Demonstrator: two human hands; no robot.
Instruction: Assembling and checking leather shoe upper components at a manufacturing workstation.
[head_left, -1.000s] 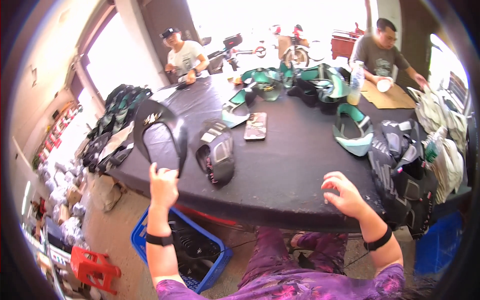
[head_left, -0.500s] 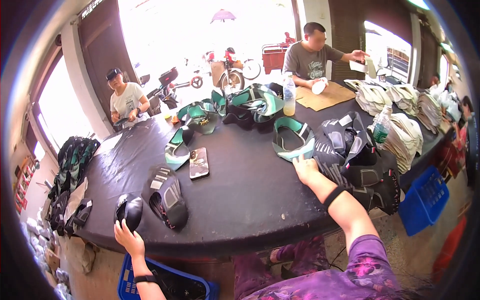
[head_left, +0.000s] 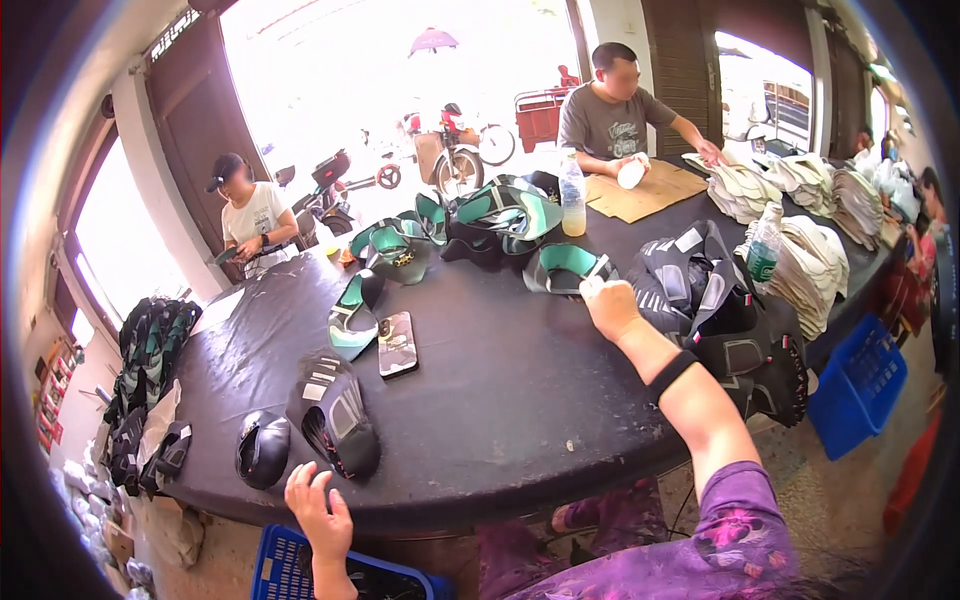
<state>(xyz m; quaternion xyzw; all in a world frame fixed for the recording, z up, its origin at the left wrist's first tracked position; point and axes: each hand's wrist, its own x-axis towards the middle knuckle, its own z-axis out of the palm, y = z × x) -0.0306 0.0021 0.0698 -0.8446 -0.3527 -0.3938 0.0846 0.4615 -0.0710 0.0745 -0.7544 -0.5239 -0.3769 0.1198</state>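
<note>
My right hand (head_left: 612, 306) pinches the near right edge of a green-lined black shoe upper (head_left: 562, 272) on the dark table. My left hand (head_left: 320, 512) hovers at the table's front edge, fingers apart, with nothing in it. Just beyond it sit a rounded glossy black piece (head_left: 263, 450) and a black shoe upper with grey stripes (head_left: 338, 415). A phone (head_left: 397, 343) in a patterned case lies beside another green-and-black upper (head_left: 353, 312). Right of my right hand is a heap of black and grey uppers (head_left: 700, 280).
More green-lined uppers (head_left: 505, 215) pile up at the table's far side, beside a plastic bottle (head_left: 572, 195). Stacks of pale pieces (head_left: 800, 275) stand at right. Blue baskets (head_left: 855, 385) are on the floor. Two co-workers stand across the table, one with a hand on a pale stack.
My left hand has come off the rounded black piece and moved right and nearer. My right hand now grips the green-lined upper, which has shifted left and away. The far-right co-worker's hand has lowered.
</note>
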